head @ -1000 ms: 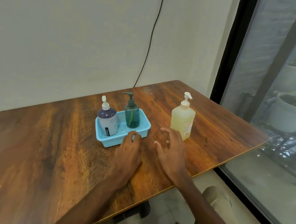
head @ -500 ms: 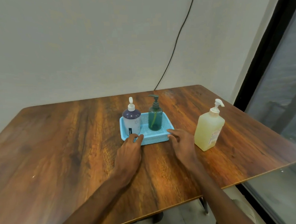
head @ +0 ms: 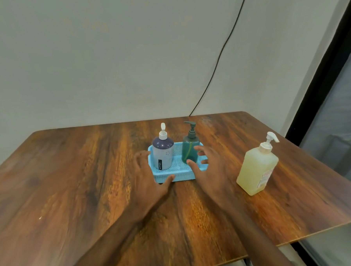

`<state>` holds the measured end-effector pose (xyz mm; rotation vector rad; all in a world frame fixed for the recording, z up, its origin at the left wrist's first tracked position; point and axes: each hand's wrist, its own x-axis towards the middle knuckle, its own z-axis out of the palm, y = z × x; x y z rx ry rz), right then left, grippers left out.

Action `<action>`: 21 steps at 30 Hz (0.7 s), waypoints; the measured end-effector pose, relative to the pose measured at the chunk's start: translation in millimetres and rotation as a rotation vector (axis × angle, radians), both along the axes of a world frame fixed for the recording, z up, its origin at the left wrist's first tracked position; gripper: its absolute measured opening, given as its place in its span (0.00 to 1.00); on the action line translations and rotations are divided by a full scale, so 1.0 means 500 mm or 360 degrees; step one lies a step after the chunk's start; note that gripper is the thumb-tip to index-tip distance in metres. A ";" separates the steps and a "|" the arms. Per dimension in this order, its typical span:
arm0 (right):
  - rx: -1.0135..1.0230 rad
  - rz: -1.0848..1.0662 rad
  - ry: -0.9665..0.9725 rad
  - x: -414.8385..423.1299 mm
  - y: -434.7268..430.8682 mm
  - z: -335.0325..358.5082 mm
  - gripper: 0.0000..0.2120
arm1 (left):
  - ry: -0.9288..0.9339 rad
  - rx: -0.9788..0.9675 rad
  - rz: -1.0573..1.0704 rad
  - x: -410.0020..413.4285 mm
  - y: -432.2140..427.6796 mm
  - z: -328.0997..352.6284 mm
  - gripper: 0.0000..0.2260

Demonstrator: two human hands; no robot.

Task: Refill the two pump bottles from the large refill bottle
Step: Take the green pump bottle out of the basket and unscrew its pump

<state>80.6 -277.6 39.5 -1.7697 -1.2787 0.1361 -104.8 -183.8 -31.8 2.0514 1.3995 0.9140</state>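
A light blue basket (head: 180, 175) on the wooden table holds two pump bottles: a purple-and-white one (head: 163, 152) on the left and a dark green one (head: 189, 150) on the right. A large pale yellow refill bottle (head: 256, 168) with a white pump stands on the table to the right. My left hand (head: 149, 182) is spread open at the basket's front left corner, thumb against its front wall. Over the basket's right end hovers my right hand (head: 210, 169), fingers apart, close to the green bottle and holding nothing.
The wooden table (head: 72, 189) meets a plain wall at the back. A black cable (head: 217, 63) runs down the wall behind the basket. A dark window frame (head: 320, 80) and glass lie to the right, past the table's right edge.
Both hands have moved forward from in front of the basket to its two ends, with fingers spreading wider. The view has shifted closer and slightly left.
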 end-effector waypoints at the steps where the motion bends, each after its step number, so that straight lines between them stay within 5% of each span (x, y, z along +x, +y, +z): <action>1: -0.0010 0.0053 0.0034 -0.013 0.015 0.009 0.26 | -0.0025 -0.0146 -0.0041 -0.001 0.030 -0.012 0.49; 6: -0.0098 0.0229 0.0055 -0.060 0.108 0.028 0.36 | -0.0126 -0.0318 -0.0359 0.000 0.074 0.030 0.48; 21: 0.0023 0.0264 0.0178 -0.096 0.175 0.021 0.33 | -0.0271 -0.0119 -0.0358 -0.002 0.061 0.031 0.49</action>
